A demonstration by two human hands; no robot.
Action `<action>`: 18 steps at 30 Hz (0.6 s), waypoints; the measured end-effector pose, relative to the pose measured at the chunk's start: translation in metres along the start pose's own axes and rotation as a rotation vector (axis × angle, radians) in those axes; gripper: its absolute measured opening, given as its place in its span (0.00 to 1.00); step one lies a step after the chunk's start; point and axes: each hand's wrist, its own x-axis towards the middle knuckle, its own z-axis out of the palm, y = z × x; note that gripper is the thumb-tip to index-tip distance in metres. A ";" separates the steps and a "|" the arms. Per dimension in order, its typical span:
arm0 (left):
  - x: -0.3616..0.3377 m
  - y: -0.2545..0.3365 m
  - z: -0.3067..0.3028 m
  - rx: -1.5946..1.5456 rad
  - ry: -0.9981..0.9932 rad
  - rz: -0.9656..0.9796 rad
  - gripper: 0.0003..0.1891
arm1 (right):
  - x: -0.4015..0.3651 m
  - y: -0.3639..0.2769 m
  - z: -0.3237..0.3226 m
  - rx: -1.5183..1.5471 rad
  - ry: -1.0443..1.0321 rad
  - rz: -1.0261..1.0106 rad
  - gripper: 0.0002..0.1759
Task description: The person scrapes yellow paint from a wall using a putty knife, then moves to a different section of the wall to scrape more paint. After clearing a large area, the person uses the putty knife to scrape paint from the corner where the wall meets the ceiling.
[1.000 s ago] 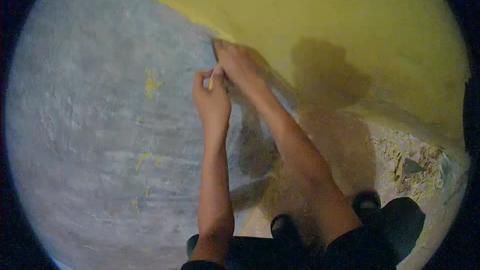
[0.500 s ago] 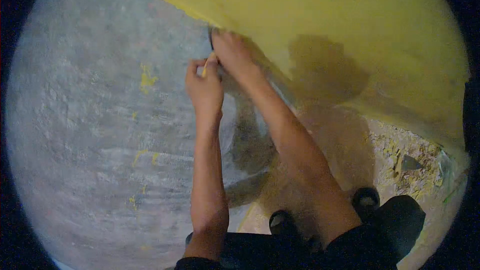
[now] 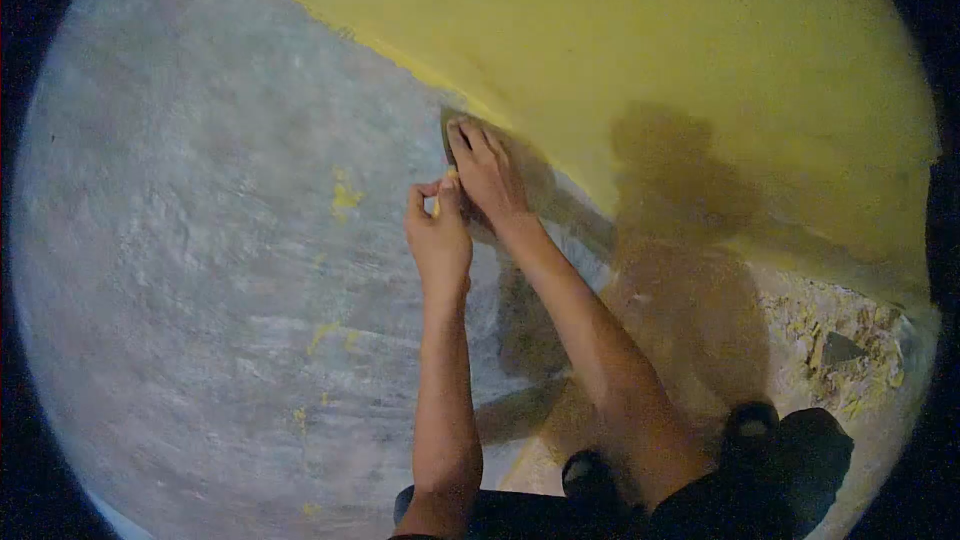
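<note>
A scraper with a dark flat blade and a yellowish handle lies against the wall, just below the edge of the yellow paint. My left hand is closed on the handle, pinching it between thumb and fingers. Above it, my right hand presses its bent fingers on the blade, covering most of it. Yellow paint covers the upper right of the wall. The bared grey surface spreads to the left, with a few yellow specks left on it.
At the lower right, paint flakes lie heaped on the floor, with a dark triangular piece on top. My feet in dark footwear stand near the wall's base. Shadows of my head and arms fall on the wall.
The view has shifted, so wall and floor appear farther right and lower. Both hands and the scraper have moved slightly down along the paint edge. My right fingers now show more clearly.
</note>
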 end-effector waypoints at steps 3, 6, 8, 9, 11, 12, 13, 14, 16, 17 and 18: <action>0.003 -0.006 0.000 0.064 -0.021 0.007 0.11 | 0.000 -0.001 0.005 0.046 -0.074 0.096 0.26; 0.015 -0.011 0.005 0.180 0.009 0.181 0.11 | 0.020 0.005 0.005 -0.114 -0.190 0.147 0.23; 0.017 0.001 0.008 0.196 -0.043 0.130 0.11 | 0.027 0.002 -0.013 -0.012 -0.299 0.184 0.25; 0.010 0.006 0.005 0.191 -0.051 0.121 0.11 | 0.028 0.002 -0.017 0.089 -0.393 0.208 0.28; -0.001 0.013 0.000 0.236 -0.051 0.115 0.10 | 0.016 0.006 0.001 -0.047 -0.122 0.069 0.25; 0.000 0.012 0.003 0.154 -0.055 0.037 0.10 | 0.020 0.009 -0.002 -0.113 -0.149 0.024 0.20; 0.007 0.012 0.008 0.151 -0.061 0.032 0.10 | 0.019 0.009 -0.003 -0.169 -0.190 -0.018 0.15; 0.017 0.013 0.011 0.145 -0.084 0.022 0.10 | 0.029 0.011 -0.004 -0.173 -0.316 0.095 0.14; 0.017 0.017 0.012 0.136 -0.096 0.012 0.11 | 0.036 0.016 -0.010 -0.094 -0.332 0.108 0.16; 0.010 0.020 0.015 0.186 -0.077 0.039 0.12 | 0.037 0.019 -0.010 -0.025 -0.336 0.119 0.17; 0.007 0.023 0.016 0.233 -0.057 0.070 0.13 | 0.031 0.017 -0.007 -0.028 -0.338 0.114 0.17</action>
